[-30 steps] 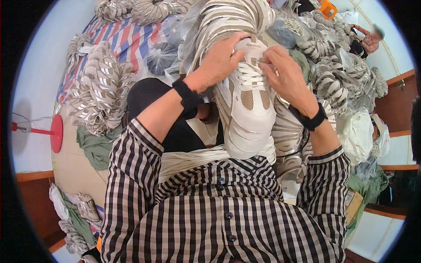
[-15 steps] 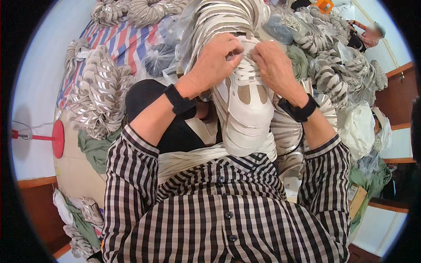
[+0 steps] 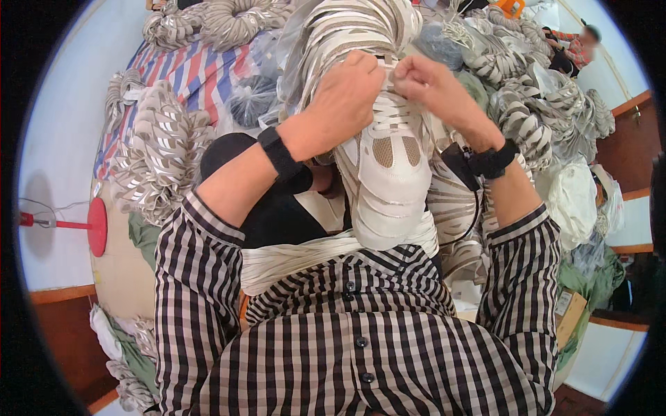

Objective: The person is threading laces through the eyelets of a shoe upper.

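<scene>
Shoe [image 3: 390,182] lies toe-near, curved stack of uppers [image 3: 364,31] behind it. Likely step: lacing near shoe's top. Left hand [image 3: 345,97] at shoe's upper left, right hand [image 3: 431,84] upper right; fingers curled, hands apart, can't tell if either grips laces [image 3: 394,114]. Next move calls for even tension.

You're getting bright, fairly even light; can't tell the src. Your white shoe [image 3: 393,195] is catching it, toe detail washing out a bit. L wall [image 3: 66,139] is carrying a soft shadow. Your R hand [image 3: 424,82] is looking slightly blurry. Fisheye's bending edges, corners going black; bkgd person [image 3: 577,53] is showing small, w/ face blurred.
</scene>
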A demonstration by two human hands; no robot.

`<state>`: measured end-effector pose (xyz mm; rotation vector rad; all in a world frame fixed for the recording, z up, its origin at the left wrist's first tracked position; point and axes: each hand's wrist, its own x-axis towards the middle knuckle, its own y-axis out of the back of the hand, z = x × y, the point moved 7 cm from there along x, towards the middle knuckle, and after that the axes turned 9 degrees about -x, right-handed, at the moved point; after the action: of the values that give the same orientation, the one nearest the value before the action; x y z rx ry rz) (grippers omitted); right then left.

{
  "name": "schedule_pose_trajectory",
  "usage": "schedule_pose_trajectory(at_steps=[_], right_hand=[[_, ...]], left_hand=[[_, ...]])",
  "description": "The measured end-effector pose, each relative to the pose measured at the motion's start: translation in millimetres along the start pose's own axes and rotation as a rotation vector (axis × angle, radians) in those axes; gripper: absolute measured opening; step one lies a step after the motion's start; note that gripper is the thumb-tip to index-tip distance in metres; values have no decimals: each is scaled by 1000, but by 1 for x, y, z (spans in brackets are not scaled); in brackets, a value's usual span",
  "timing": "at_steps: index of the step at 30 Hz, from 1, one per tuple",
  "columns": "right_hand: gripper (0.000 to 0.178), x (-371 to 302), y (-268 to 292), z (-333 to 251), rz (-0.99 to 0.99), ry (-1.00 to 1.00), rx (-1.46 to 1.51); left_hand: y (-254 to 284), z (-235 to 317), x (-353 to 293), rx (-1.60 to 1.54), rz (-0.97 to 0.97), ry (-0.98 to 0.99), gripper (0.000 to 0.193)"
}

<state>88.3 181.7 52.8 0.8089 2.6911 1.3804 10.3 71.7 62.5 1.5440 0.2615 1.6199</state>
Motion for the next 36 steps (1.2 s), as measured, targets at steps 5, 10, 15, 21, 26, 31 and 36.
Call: schedule_pose_trajectory(at_steps=[5, 10, 15, 21, 26, 31, 36], right_hand=[[12, -10, 16, 14, -73, -258, 560], [12, -15, 10, 30, -104, -329, 737], [12, -16, 16, 25, -66, -322, 745], [19, -8, 7, -3, -43, -87, 291], [18, -3, 11, -9, 118, 20, 91], [14, -11, 18, -4, 275, 67, -49], [9, -19, 22, -17, 307, 281, -325]], left_hand=[[45, 6, -17, 145, 4, -15, 16], [134, -47, -112, 234, 62, 251, 9], [233, -75, -247, 299, 189, 782, 8], [282, -67, -343, 290, 246, 984, 10], [305, -66, -368, 281, 370, 938, 11], [324, -80, -405, 311, 357, 1084, 11], [262, -109, -398, 250, -37, 1036, 10]])
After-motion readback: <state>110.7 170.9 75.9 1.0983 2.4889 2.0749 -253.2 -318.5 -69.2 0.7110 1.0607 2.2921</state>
